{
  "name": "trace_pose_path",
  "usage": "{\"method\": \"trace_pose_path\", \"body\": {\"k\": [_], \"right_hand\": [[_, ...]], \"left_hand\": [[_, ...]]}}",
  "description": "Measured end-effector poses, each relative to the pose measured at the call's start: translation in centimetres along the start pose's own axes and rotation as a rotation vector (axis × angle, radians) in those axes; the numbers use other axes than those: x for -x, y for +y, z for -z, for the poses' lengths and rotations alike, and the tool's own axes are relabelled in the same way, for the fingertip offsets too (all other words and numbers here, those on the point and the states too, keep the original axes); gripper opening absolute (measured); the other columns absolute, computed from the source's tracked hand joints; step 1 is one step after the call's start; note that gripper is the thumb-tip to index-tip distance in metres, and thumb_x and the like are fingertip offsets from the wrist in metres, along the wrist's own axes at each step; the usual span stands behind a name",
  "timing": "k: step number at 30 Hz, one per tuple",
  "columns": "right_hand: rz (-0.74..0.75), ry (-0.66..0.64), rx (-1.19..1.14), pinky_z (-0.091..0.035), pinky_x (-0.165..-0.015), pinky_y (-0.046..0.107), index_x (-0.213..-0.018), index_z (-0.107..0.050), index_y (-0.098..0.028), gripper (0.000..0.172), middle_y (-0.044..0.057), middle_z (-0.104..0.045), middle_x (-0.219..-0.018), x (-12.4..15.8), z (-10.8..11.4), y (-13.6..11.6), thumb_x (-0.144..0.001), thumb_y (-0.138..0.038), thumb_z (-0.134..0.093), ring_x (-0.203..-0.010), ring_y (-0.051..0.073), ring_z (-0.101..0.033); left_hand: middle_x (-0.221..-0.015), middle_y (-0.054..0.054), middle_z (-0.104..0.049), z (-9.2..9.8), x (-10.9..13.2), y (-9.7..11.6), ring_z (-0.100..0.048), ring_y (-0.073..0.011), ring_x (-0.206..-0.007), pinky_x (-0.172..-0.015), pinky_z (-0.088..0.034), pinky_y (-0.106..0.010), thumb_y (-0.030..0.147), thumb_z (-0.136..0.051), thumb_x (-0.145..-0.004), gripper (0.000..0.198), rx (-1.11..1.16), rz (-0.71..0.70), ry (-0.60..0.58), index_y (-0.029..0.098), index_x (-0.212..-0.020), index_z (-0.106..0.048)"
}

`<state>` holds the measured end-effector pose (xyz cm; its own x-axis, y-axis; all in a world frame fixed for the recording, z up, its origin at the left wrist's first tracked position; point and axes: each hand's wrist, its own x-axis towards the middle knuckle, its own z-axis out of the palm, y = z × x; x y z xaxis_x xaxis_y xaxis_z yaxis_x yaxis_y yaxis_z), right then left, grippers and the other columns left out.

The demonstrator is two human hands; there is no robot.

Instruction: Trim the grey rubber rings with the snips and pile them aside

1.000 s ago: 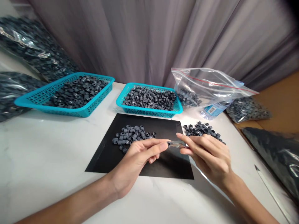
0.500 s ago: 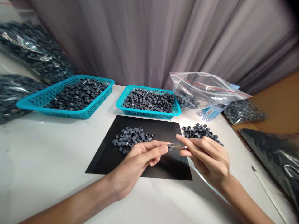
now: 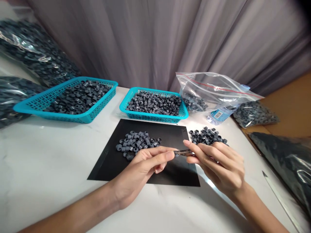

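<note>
Pinched in narrowed fingers of L hand, above black mat: small grey part, prob. gripped thus to leave one end exposed. Held in curled fingers of R hand: slim metal tool, tip at same part — prob. steadied for fine control. Loose grey pieces on mat, presumably for easy reach. On bottle, blue label w/ barcode — no text legible.

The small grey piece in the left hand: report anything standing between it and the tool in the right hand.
Nothing visible does. The left hand pinches the grey piece, partly hiding it, and the small tool in the right hand reaches right up to it; whether they touch is too small to tell.
</note>
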<state>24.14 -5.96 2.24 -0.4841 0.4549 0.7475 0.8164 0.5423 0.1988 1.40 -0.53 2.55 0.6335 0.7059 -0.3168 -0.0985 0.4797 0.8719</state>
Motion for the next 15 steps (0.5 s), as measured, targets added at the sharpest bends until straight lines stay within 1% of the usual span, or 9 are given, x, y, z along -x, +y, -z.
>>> {"method": "trace_pose_path", "body": {"k": [3, 9, 15], "right_hand": [[-0.001, 0.006, 0.006, -0.039, -0.060, 0.031, -0.141, -0.057, -0.010, 0.054, 0.007, -0.071, -0.083, 0.01, 0.13, -0.07, -0.089, -0.010, -0.072, -0.063, 0.015, -0.049], [-0.014, 0.010, -0.013, -0.038, -0.059, 0.031, -0.125, -0.066, -0.007, 0.036, 0.008, -0.072, -0.083, -0.10, 0.20, -0.21, -0.089, -0.010, -0.071, -0.062, 0.014, -0.048], [-0.017, -0.002, -0.024, -0.040, -0.058, 0.031, -0.123, -0.066, -0.007, 0.034, 0.010, -0.074, -0.085, -0.02, 0.10, -0.03, -0.089, -0.011, -0.072, -0.062, 0.014, -0.051]], "left_hand": [[-0.068, 0.005, -0.043, 0.03, 0.00, 0.13, -0.031, -0.0110, -0.068, -0.070, -0.026, -0.026, 0.043, -0.078, -0.080, 0.022, -0.012, 0.002, 0.005, 0.026, -0.094, -0.081], [-0.066, 0.005, -0.042, -0.02, 0.05, 0.38, -0.031, -0.0112, -0.068, -0.071, -0.025, -0.028, 0.043, -0.077, -0.081, 0.023, -0.044, -0.003, 0.008, 0.027, -0.096, -0.081], [-0.066, 0.005, -0.043, 0.04, 0.08, 0.14, -0.032, -0.0112, -0.068, -0.070, -0.024, -0.028, 0.042, -0.077, -0.081, 0.023, -0.047, -0.004, 0.005, 0.028, -0.098, -0.081]]}}
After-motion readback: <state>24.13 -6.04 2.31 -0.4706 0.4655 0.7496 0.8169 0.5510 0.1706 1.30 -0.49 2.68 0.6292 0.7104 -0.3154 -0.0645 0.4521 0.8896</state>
